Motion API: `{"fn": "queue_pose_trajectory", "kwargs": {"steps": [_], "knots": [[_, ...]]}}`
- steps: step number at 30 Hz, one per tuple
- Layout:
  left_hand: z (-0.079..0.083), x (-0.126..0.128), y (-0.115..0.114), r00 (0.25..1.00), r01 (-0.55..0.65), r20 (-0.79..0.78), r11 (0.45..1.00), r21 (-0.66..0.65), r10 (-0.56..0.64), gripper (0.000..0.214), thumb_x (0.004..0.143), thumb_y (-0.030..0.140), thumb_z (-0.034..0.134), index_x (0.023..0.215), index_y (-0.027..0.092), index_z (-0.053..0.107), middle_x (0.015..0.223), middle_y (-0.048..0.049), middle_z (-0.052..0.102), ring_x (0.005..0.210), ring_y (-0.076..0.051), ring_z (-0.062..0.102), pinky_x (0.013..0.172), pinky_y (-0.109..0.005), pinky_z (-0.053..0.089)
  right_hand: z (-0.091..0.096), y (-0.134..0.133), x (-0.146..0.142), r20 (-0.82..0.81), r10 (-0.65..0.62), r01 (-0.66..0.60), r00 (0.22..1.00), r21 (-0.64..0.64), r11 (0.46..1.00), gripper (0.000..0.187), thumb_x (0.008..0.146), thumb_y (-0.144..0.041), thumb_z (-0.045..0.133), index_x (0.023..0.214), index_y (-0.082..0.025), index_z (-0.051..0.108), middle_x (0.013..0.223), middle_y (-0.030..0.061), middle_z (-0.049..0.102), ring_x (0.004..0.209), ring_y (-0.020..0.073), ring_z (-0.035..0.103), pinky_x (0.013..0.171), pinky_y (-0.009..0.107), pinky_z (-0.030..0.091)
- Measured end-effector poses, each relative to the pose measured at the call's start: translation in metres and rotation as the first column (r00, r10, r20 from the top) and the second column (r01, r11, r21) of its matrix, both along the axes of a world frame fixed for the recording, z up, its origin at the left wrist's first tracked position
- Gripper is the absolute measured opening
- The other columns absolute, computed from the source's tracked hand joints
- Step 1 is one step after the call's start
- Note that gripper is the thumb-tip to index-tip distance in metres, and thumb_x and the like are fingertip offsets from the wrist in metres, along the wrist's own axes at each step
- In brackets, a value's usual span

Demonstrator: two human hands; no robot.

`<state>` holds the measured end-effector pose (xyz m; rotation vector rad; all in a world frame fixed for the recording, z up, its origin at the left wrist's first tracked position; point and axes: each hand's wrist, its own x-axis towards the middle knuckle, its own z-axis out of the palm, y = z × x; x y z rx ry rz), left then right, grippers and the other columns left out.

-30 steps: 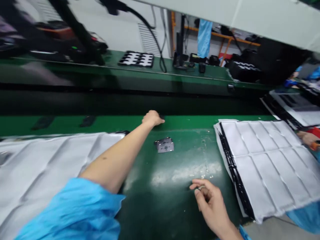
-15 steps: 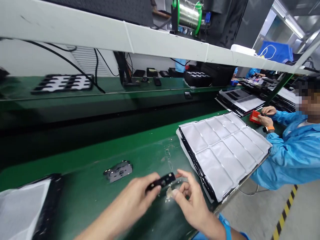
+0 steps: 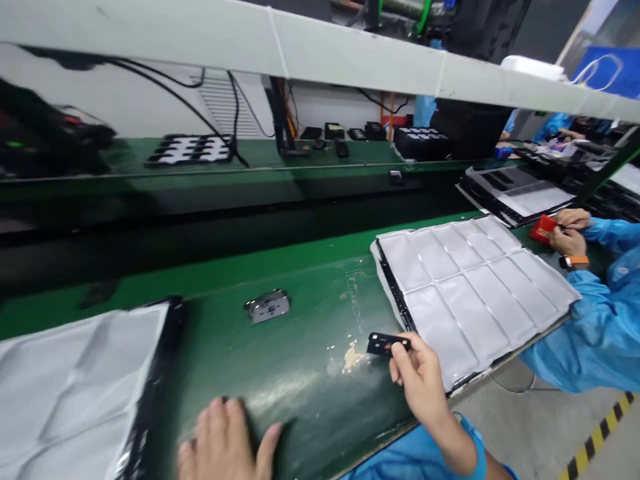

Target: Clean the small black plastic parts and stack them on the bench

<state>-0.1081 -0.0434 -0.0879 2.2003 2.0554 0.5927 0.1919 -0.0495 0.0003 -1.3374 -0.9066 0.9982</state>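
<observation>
Between the thumb and fingers of my right hand (image 3: 417,373) is a small black rectangular part (image 3: 383,344) with light spots on its face. It is held over the green bench (image 3: 300,360), near the white-covered tray on the right. My left hand (image 3: 223,443) is at the bottom of the view with its fingers spread, over the bench and right of the left tray; whether it touches the surface I cannot tell. A grey and black flat part (image 3: 269,307) lies on the bench beyond my left hand. Pale crumbs (image 3: 352,358) are scattered left of my right hand.
A tray under white sheeting (image 3: 465,280) lies to the right, another white-covered tray (image 3: 65,387) to the left. A shelf beam (image 3: 340,47) crosses above. At far right a co-worker's hands (image 3: 570,230) hold a red object (image 3: 543,229). More trays (image 3: 520,190) lie behind.
The black part has passed from my left hand to my right. My left hand has moved left and opened, and the camera view has turned left.
</observation>
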Motion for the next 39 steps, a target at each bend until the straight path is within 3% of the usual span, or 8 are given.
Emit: {"fn": "queue_pose_trajectory", "kwargs": {"steps": [5, 9, 12, 14, 17, 20, 30, 39], "knots": [[0.022, 0.102, 0.033, 0.985, 0.174, 0.018, 0.984, -0.036, -0.173, 0.077, 0.103, 0.048, 0.043, 0.161, -0.002, 0.037, 0.168, -0.0324, 0.034, 0.160, -0.045, 0.029, 0.129, -0.067, 0.026, 0.006, -0.002, 0.001, -0.010, 0.057, -0.058, 0.998, -0.019, 0.998, 0.044, 0.102, -0.057, 0.063, 0.113, -0.015, 0.071, 0.062, -0.0033, 0.060, 0.054, 0.0131, 0.054, 0.054, 0.024, 0.043], [0.032, 0.139, 0.053, 0.897, 0.382, 0.261, 0.923, -0.050, -0.357, 0.063, 0.107, 0.034, 0.038, 0.165, 0.009, 0.034, 0.171, -0.0237, 0.035, 0.161, -0.035, 0.029, 0.130, -0.061, 0.030, 0.010, -0.004, -0.001, -0.048, 0.082, -0.083, 0.995, -0.036, 0.996, 0.045, 0.102, -0.054, 0.065, 0.125, -0.015, 0.068, 0.067, -0.0029, 0.061, 0.056, 0.0131, 0.056, 0.055, 0.023, 0.046], [0.051, 0.129, 0.047, 0.818, 0.355, 0.495, 0.934, -0.036, -0.292, 0.056, 0.110, 0.034, 0.033, 0.164, 0.018, 0.037, 0.172, -0.0176, 0.038, 0.160, -0.030, 0.035, 0.129, -0.055, 0.034, 0.014, -0.002, -0.005, -0.055, 0.092, -0.095, 0.994, -0.044, 0.995, 0.044, 0.102, -0.053, 0.066, 0.126, -0.016, 0.067, 0.073, -0.0008, 0.066, 0.056, 0.0120, 0.057, 0.054, 0.023, 0.046], [0.071, 0.117, 0.039, 0.745, 0.326, 0.627, 0.944, -0.048, -0.225, 0.049, 0.111, 0.040, 0.035, 0.154, 0.021, 0.051, 0.161, -0.0163, 0.053, 0.148, -0.030, 0.053, 0.122, -0.050, 0.045, 0.017, 0.000, -0.007, -0.041, 0.126, -0.128, 0.991, -0.053, 0.990, 0.040, 0.102, -0.051, 0.066, 0.121, -0.016, 0.068, 0.074, -0.0005, 0.066, 0.056, 0.0117, 0.057, 0.054, 0.023, 0.046], [0.102, 0.108, 0.028, 0.622, 0.433, 0.760, 0.892, -0.129, -0.192, 0.037, 0.109, 0.045, 0.044, 0.122, 0.022, 0.069, 0.109, -0.0110, 0.077, 0.097, -0.026, 0.075, 0.091, -0.038, 0.060, 0.022, 0.004, -0.012, 0.017, 0.193, -0.191, 0.981, -0.069, 0.979, 0.036, 0.103, -0.049, 0.064, 0.112, -0.016, 0.072, 0.065, -0.0024, 0.062, 0.055, 0.0122, 0.057, 0.054, 0.023, 0.045], [0.121, 0.111, 0.024, 0.572, 0.499, 0.806, 0.845, -0.190, -0.156, 0.033, 0.108, 0.042, 0.049, 0.085, 0.023, 0.065, 0.071, -0.0020, 0.068, 0.064, -0.019, 0.068, 0.068, -0.030, 0.055, 0.027, 0.007, -0.017, 0.067, 0.219, -0.214, 0.973, -0.072, 0.974, 0.037, 0.105, -0.049, 0.060, 0.112, -0.015, 0.074, 0.060, -0.0035, 0.058, 0.052, 0.0119, 0.054, 0.053, 0.023, 0.044], [0.118, 0.101, 0.016, 0.517, 0.479, 0.838, 0.870, -0.112, -0.176, 0.036, 0.108, 0.033, 0.049, 0.076, 0.021, 0.060, 0.060, 0.0026, 0.063, 0.050, -0.012, 0.063, 0.054, -0.021, 0.048, 0.022, 0.014, -0.036, 0.008, 0.180, -0.180, 0.984, -0.045, 0.983, 0.042, 0.103, -0.052, 0.060, 0.095, -0.013, 0.075, 0.051, -0.0089, 0.040, 0.042, 0.0075, 0.034, 0.042, 0.020, 0.027], [0.112, 0.095, 0.019, 0.453, 0.509, 0.882, 0.849, -0.138, -0.128, 0.038, 0.109, 0.034, 0.049, 0.076, 0.019, 0.062, 0.057, 0.0027, 0.063, 0.046, -0.010, 0.060, 0.050, -0.019, 0.046, 0.011, 0.017, -0.042, -0.069, 0.180, -0.183, 0.981, -0.053, 0.982, 0.039, 0.099, -0.049, 0.063, 0.086, -0.014, 0.074, 0.047, -0.0093, 0.038, 0.039, 0.0063, 0.030, 0.039, 0.019, 0.023]]}}
